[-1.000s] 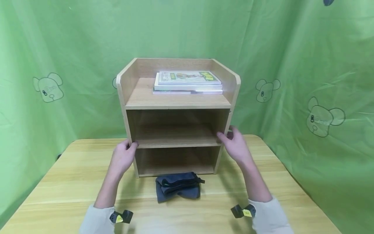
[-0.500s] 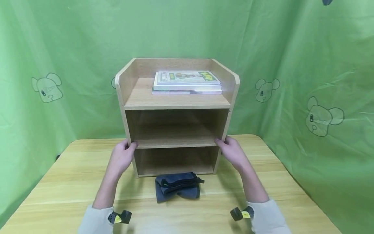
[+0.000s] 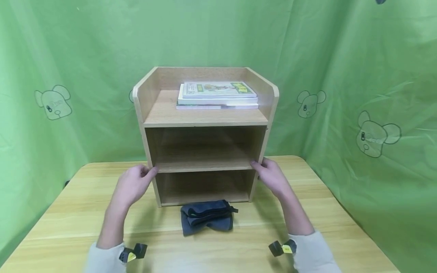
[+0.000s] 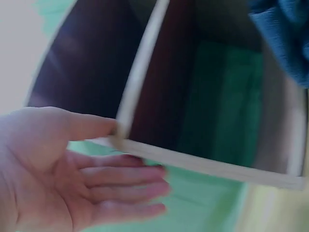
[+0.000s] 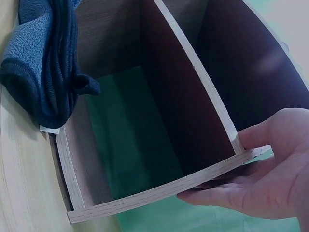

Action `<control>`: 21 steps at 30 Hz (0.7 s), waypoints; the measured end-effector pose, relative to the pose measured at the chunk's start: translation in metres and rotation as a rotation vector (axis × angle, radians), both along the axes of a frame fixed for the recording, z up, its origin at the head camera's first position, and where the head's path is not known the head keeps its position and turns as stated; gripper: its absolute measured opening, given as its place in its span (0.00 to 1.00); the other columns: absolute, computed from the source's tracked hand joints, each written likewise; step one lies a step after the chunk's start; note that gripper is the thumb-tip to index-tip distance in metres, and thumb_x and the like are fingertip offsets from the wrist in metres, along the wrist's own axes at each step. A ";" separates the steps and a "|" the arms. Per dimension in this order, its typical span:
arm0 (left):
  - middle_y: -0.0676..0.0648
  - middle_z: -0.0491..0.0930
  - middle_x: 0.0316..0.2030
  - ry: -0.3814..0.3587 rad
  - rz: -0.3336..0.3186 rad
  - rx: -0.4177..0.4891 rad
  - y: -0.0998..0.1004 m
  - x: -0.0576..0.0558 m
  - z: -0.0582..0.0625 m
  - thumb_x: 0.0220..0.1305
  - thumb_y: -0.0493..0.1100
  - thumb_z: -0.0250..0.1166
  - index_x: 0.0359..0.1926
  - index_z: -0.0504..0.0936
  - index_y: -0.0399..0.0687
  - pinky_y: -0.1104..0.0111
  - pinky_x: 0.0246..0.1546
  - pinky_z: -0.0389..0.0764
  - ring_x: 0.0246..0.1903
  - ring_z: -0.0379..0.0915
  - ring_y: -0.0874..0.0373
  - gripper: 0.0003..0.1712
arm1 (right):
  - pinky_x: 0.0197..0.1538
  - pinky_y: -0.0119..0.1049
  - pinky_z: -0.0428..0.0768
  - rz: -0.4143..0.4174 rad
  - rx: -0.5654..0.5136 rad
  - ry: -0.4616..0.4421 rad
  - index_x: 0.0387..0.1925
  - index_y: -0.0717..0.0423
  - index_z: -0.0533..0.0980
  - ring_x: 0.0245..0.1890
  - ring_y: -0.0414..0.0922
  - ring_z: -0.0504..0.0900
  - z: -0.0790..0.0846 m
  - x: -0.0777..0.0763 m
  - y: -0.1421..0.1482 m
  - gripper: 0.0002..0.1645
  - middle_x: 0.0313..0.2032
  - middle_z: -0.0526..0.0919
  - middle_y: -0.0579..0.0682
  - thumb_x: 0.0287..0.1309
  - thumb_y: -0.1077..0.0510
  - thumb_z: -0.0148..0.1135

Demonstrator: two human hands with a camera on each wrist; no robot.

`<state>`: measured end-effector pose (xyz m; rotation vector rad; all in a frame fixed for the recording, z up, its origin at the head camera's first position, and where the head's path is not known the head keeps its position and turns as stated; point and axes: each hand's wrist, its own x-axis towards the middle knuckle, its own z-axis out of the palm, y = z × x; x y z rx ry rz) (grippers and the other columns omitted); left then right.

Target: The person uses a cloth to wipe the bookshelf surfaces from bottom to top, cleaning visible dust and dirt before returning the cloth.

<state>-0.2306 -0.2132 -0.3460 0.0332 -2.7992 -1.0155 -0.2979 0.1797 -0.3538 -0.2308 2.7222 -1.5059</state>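
Observation:
A light wooden desk shelf (image 3: 205, 168) stands upright on the table, with an open top and two compartments beneath. My left hand (image 3: 132, 185) is at its left side panel. In the left wrist view the thumb (image 4: 94, 126) touches the panel's edge by the middle board, while the fingers (image 4: 125, 191) are nearly straight and look apart from the panel. My right hand (image 3: 273, 178) grips the right side panel (image 5: 159, 193), thumb on the front near the middle board, fingers along the outer side. A folded dark blue towel (image 3: 206, 218) lies before the shelf.
Several stacked books (image 3: 218, 99) lie on the shelf's top. A wood-grain table (image 3: 246, 246) carries everything. Green curtains (image 3: 211, 34) with bear-head drawings hang behind and at both sides.
My right hand has come down and in onto the right side panel. My left hand has just shifted outward to the left, its fingers loosening. Shelf, books and towel have stayed put.

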 end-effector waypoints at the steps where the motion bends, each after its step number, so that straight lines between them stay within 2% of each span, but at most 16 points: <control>1: 0.45 0.78 0.25 -0.014 -0.015 -0.031 -0.001 0.004 0.004 0.75 0.56 0.54 0.30 0.79 0.39 0.65 0.24 0.69 0.23 0.69 0.54 0.26 | 0.65 0.59 0.73 -0.001 -0.002 -0.001 0.68 0.69 0.66 0.65 0.65 0.73 0.000 0.000 0.000 0.36 0.66 0.72 0.68 0.76 0.43 0.48; 5: 0.48 0.79 0.23 -0.087 -0.110 -0.103 0.005 0.018 0.013 0.75 0.54 0.55 0.28 0.81 0.41 0.65 0.22 0.69 0.21 0.68 0.56 0.24 | 0.67 0.60 0.71 0.003 -0.004 -0.005 0.69 0.69 0.65 0.66 0.66 0.71 0.001 0.001 0.000 0.37 0.67 0.71 0.69 0.76 0.43 0.48; 10: 0.47 0.84 0.31 -0.097 -0.279 -0.089 0.034 0.022 0.012 0.72 0.50 0.60 0.40 0.84 0.40 0.60 0.34 0.81 0.30 0.78 0.56 0.16 | 0.67 0.61 0.70 0.008 -0.002 -0.005 0.70 0.69 0.64 0.67 0.67 0.70 0.001 0.001 0.002 0.37 0.68 0.70 0.69 0.76 0.44 0.48; 12: 0.46 0.87 0.38 -0.083 -0.322 -0.072 0.051 0.020 0.006 0.71 0.49 0.62 0.46 0.84 0.40 0.57 0.43 0.84 0.38 0.82 0.54 0.16 | 0.67 0.61 0.71 0.008 -0.005 -0.004 0.69 0.69 0.65 0.67 0.66 0.71 0.002 0.001 0.002 0.36 0.68 0.70 0.69 0.76 0.44 0.49; 14: 0.43 0.87 0.46 -0.071 -0.341 -0.067 0.069 0.018 -0.003 0.70 0.49 0.64 0.53 0.83 0.40 0.54 0.52 0.82 0.46 0.84 0.49 0.19 | 0.67 0.60 0.72 0.009 -0.007 -0.004 0.69 0.69 0.66 0.67 0.65 0.71 0.002 0.001 0.002 0.36 0.68 0.71 0.68 0.75 0.44 0.49; 18: 0.38 0.81 0.59 -0.064 -0.377 -0.060 0.103 0.015 -0.025 0.67 0.50 0.67 0.66 0.74 0.41 0.48 0.61 0.76 0.58 0.79 0.41 0.31 | 0.66 0.60 0.72 0.015 -0.024 -0.006 0.68 0.69 0.67 0.67 0.65 0.71 0.003 0.002 0.001 0.35 0.68 0.71 0.68 0.75 0.44 0.50; 21: 0.35 0.74 0.66 -0.085 -0.441 -0.049 0.120 0.013 -0.040 0.63 0.48 0.70 0.72 0.67 0.41 0.44 0.68 0.68 0.64 0.73 0.38 0.41 | 0.67 0.60 0.72 0.017 -0.033 -0.010 0.68 0.69 0.67 0.67 0.64 0.71 0.003 0.003 0.001 0.35 0.67 0.71 0.68 0.75 0.45 0.50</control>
